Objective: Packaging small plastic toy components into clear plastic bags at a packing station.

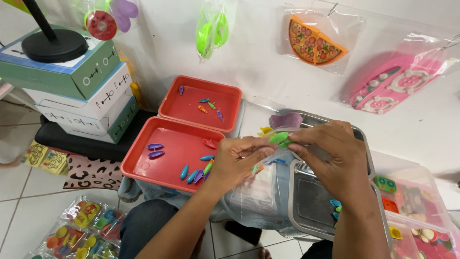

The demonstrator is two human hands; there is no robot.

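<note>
My left hand [238, 160] and my right hand [332, 156] meet over a small clear plastic bag [268, 149]. Both pinch the bag's mouth, with a green plastic piece [279, 138] at its top between my fingertips. A stack of clear bags [254, 192] lies just below my hands. To the left, a near red tray [143, 168] holds small blue, purple, green and red boat-shaped pieces [195, 173]. A far red tray [230, 103] holds several more.
A metal tray [311, 201] with small toys sits under my right hand, another metal tray [316, 119] behind. Stacked boxes [81, 91] stand left. Bagged toys [81, 225] lie on the floor. A clear bin [412, 211] is at right. Packaged toys hang on the wall [316, 41].
</note>
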